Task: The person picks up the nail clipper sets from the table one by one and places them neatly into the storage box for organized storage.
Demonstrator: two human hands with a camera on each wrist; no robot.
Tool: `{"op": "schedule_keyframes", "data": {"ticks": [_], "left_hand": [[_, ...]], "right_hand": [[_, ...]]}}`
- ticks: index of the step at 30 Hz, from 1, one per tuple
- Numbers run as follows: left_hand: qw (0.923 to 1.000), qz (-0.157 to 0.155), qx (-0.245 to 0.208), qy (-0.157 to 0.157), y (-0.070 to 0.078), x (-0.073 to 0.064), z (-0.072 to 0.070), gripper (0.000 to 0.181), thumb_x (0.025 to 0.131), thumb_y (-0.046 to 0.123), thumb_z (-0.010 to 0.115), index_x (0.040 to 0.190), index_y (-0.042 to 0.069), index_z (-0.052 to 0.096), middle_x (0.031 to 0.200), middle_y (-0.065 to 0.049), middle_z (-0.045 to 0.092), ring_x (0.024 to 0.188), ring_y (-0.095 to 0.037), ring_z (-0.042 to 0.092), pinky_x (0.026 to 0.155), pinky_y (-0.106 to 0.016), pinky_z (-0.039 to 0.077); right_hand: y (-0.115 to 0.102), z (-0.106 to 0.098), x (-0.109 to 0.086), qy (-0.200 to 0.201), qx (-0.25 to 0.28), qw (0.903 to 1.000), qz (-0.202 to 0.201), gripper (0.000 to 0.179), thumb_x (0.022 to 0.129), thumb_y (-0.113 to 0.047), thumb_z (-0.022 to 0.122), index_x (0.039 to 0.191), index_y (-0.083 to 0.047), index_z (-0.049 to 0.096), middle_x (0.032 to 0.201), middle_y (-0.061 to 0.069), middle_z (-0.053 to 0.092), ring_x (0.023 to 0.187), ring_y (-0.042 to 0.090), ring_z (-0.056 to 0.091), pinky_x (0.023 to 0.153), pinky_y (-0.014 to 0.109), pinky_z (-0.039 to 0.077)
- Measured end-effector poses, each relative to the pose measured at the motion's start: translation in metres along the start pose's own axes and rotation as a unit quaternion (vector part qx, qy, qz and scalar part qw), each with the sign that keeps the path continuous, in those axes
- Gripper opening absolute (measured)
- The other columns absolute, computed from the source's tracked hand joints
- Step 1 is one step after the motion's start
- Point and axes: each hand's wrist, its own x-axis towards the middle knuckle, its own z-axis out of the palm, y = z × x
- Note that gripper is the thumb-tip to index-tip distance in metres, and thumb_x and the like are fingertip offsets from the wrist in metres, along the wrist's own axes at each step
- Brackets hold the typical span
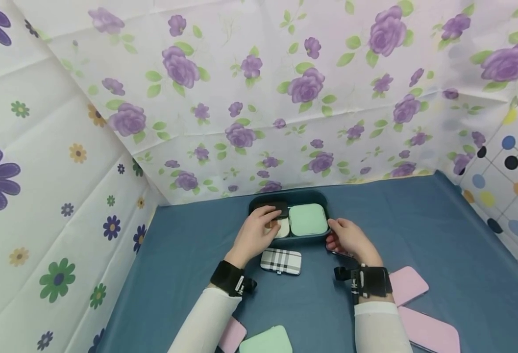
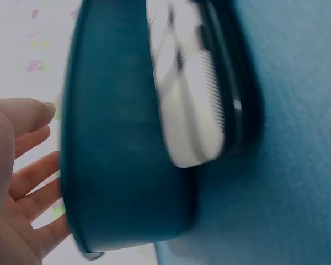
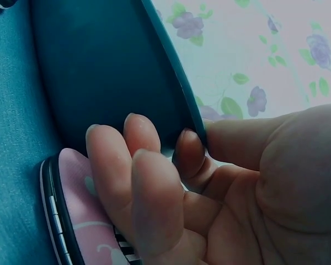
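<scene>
Mint-green case (image 1: pixel 265 341) nearest us, teal bin (image 1: pixel 304 197) beyond

We see the bin on the blue bench (image 1: pixel 188 255), a rounded mint case (image 1: pixel 308 219) inside. The left hand (image 1: pixel 252 236) is over the bin, fingers apart (whether touching anything, we cannot tell); the right hand (image 1: pixel 350 240) pinches its rim. A plaid case (image 1: pixel 281 261) lies just in front.

Bin (image 1: pixel 305 197) near the back of the worktop (image 1: pixel 188 269), cloth (image 1: pixel 250 103) behind. In bin: right case (image 1: pixel 308 220), back-left case (image 1: pixel 271 206), front-left case (image 1: pixel 283 228). Left hand (image 1: pixel 253 234) over bin's left half; right hand (image 1: pixel 351 240) on its right rim, low case (image 3: pixel 85 193) under that hand. Middle case (image 1: pixel 281 261) just before bin, between wrists. Front right, beside right forearm: rear case (image 1: pixel 410 284), nearer case (image 1: pixel 432 328). Front, by left forearm: outer case (image 1: pixel 233 334), inner case (image 1: pixel 267 341) to its right.
</scene>
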Motion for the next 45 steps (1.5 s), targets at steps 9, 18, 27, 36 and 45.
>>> {"op": "schedule_keyframes", "data": {"ticks": [9,18,27,36,45], "left_hand": [[0.9984,0.028,-0.027,0.040,0.022,-0.018,-0.016,0.032,0.101,0.015,0.078,0.132,0.009,0.075,0.133,-0.008,0.067,0.127,-0.026,0.060,0.103,-0.044,0.052],[0.9964,0.046,-0.031,-0.064,0.049,-0.038,-0.016,0.023,0.101,0.022,0.079,0.123,0.015,0.080,0.118,0.001,0.076,0.113,-0.016,0.069,0.095,-0.036,0.057],[0.9882,0.013,-0.025,-0.150,0.054,-0.048,-0.010,0.032,0.099,0.024,0.082,0.130,0.016,0.078,0.128,0.003,0.073,0.119,-0.012,0.068,0.100,-0.031,0.055],[0.9833,0.007,-0.010,-0.181,0.052,-0.051,-0.006,0.037,0.100,0.023,0.081,0.136,0.018,0.075,0.141,-0.001,0.069,0.132,-0.015,0.063,0.110,-0.035,0.050],[0.9798,0.006,0.012,-0.199,0.048,-0.054,0.003,0.040,0.098,0.019,0.082,0.137,0.018,0.074,0.144,-0.002,0.066,0.135,-0.016,0.060,0.112,-0.034,0.048]], "right_hand": [[0.000,-0.001,0.001,-0.005,-0.001,1.0000,-0.004,0.041,0.119,-0.038,0.039,0.113,0.000,0.056,0.092,0.013,0.066,0.077,0.024,0.070,0.069,0.038,0.058],[-0.001,0.001,0.001,-0.005,0.002,1.0000,0.003,0.041,0.119,-0.038,0.039,0.114,0.000,0.056,0.092,0.013,0.066,0.077,0.023,0.070,0.069,0.038,0.058],[0.000,0.000,0.002,-0.003,-0.004,1.0000,0.005,0.042,0.119,-0.038,0.038,0.116,0.000,0.056,0.092,0.013,0.066,0.077,0.023,0.070,0.068,0.038,0.058],[0.001,0.000,0.001,0.003,-0.004,1.0000,0.004,0.042,0.118,-0.039,0.039,0.115,-0.001,0.056,0.092,0.013,0.065,0.076,0.023,0.069,0.068,0.038,0.058],[0.000,0.001,-0.003,0.005,-0.006,1.0000,0.005,0.042,0.118,-0.040,0.040,0.115,-0.001,0.056,0.091,0.013,0.065,0.076,0.024,0.069,0.068,0.039,0.057]]}}
